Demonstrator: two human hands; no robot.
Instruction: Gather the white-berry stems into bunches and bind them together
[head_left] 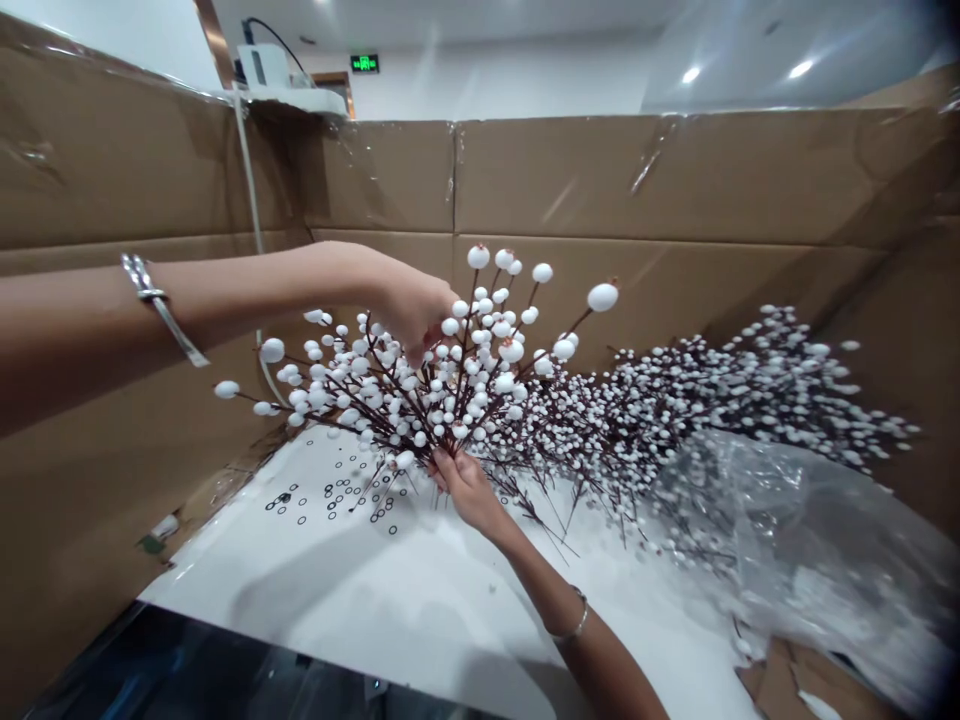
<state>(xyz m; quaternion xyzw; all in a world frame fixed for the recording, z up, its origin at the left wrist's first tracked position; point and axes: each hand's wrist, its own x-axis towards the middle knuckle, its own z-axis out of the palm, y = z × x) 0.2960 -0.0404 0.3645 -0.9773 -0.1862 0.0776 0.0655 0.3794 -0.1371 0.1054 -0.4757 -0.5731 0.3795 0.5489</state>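
Note:
A spread bunch of artificial white berry stems point(360, 385) with brown twigs fans out in front of me. My right hand point(466, 485) is closed round its gathered lower stems, just above the white tabletop. From the left, my left hand point(416, 305) reaches over the top of the bunch. Its fingers are bent downward and pressed together among the twigs; berries hide the fingertips, so what they pinch cannot be made out. Several small black rings point(341, 492) lie scattered on the white surface point(360, 600) left of the bunch.
A large heap of similar berry stems point(675, 395) lies at the right against the cardboard wall point(555, 180). Clear plastic wrap point(810, 530) covers part of the right side. A white cable point(251, 180) hangs at the back left corner, below a small white device point(268, 68).

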